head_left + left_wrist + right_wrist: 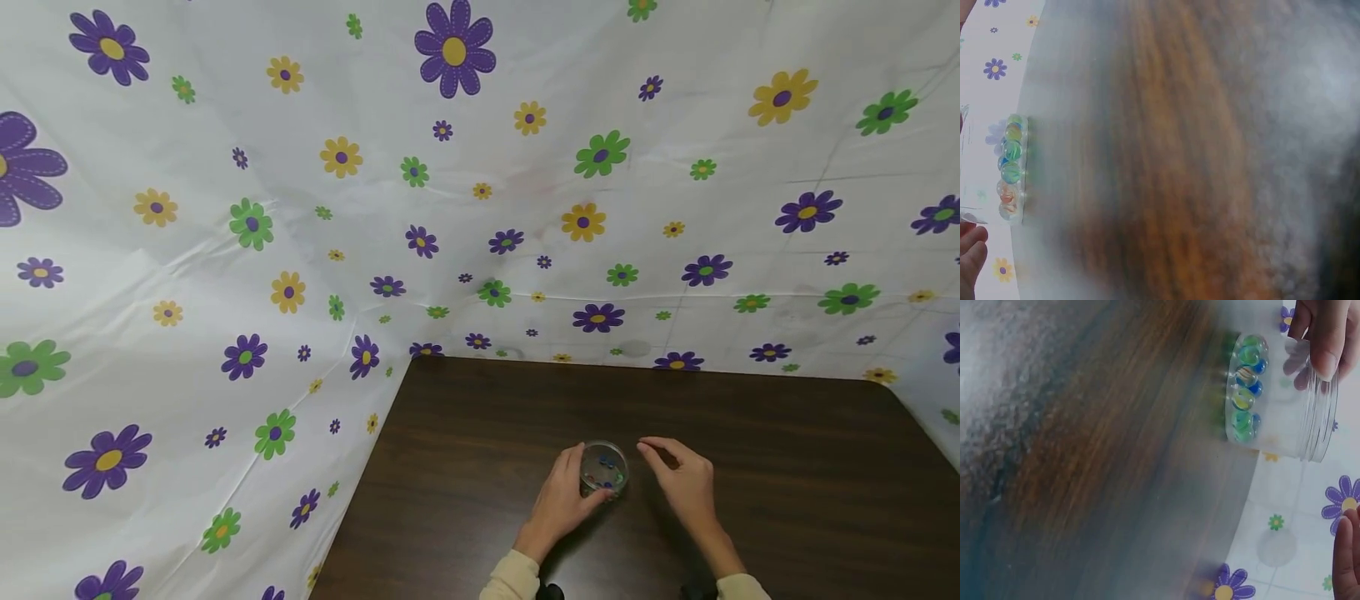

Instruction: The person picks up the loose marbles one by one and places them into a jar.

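My left hand [558, 504] grips a clear round jar [603, 493] above the dark table, fingers on its far left side and thumb at its near side. The right wrist view shows the jar [1285, 419] upright and lidless, with glass marbles [1244, 400] in green, blue and yellow lying along its bottom. Orange-swirled marbles [1007, 194] show in the left wrist view. Just right of the jar, apart from it, is my right hand [684, 483], thumb and forefinger tips close together. I cannot tell whether anything small is between them.
A dark wood-grain table [810, 475] lies under both hands. White sheeting [420, 283] with purple, green and yellow flowers hangs behind it and along its left side. Cream sleeves [510, 577] cover the forearms.
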`<state>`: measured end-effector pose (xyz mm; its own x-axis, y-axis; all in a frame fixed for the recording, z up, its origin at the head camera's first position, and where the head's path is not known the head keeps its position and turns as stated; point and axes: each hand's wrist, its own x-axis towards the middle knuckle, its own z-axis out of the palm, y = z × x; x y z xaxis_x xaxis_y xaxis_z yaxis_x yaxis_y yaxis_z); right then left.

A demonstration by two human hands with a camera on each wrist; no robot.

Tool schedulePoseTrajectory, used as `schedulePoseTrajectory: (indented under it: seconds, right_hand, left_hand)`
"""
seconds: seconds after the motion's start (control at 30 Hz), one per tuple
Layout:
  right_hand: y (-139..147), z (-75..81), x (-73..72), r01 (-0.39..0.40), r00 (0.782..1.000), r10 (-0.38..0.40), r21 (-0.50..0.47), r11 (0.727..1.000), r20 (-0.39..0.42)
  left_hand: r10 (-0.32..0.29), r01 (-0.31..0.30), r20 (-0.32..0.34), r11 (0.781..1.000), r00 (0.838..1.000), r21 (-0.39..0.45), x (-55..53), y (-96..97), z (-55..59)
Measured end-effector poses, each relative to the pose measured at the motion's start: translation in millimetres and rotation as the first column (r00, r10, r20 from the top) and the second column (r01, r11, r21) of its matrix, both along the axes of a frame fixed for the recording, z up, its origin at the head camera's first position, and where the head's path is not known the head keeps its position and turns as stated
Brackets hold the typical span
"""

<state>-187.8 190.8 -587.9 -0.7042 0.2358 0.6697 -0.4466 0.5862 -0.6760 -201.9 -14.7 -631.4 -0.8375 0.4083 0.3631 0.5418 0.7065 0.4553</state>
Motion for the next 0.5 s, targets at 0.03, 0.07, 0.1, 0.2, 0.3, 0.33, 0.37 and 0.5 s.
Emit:
schedulePoseTrajectory:
  seconds: [0.03,0.07,0.1,0.2,0.3,0.33,0.37,0.5]
  right_hand:
    - [0,0.1,-0.8,0.008,1.0,-0.008,0.008,1.0,0.009]
    - [1,-0.2,-1.4,0.013,1.0,-0.013,0.022,1.0,0.021]
    - [1,-0.5,-1.6,0.014,0.999,-0.016,0.045,0.999,0.036]
    - [1,-5.4,0.7,0.009,0.994,-0.023,0.129,0.992,0.103]
    - [3,-10.3,5.2,-0.006,0.99,-0.029,0.244,0.97,0.141]
    - [4,-11.6,6.5,-0.012,0.989,-0.031,0.284,0.959,0.146]
    - [6,-12.4,7.8,-0.016,0.989,-0.034,0.329,0.944,0.147]
    - [10,-12.5,12.2,-0.051,0.978,-0.056,0.487,0.872,0.201]
  left_hand:
    - [0.002,-0.002,-0.001,1.0,1.0,-0.003,-1.2,0.6,0.4]
    - [0.005,-0.005,-0.005,1.0,1.0,-0.009,-2.2,1.1,0.6]
    - [0.007,-0.008,-0.011,1.0,1.0,-0.017,-3.1,1.5,0.6]
    - [0.014,-0.016,-0.044,0.998,0.999,-0.061,-3.6,2.0,-0.2]
    - [0.02,-0.034,-0.094,0.988,0.995,-0.151,-2.9,2.8,0.3]
    - [0.025,-0.046,-0.113,0.982,0.993,-0.185,-2.5,3.2,0.9]
    - [0.032,-0.06,-0.13,0.975,0.991,-0.216,-2.1,3.4,1.8]
    - [0.079,-0.14,-0.19,0.931,0.979,-0.337,-0.3,2.0,9.9]
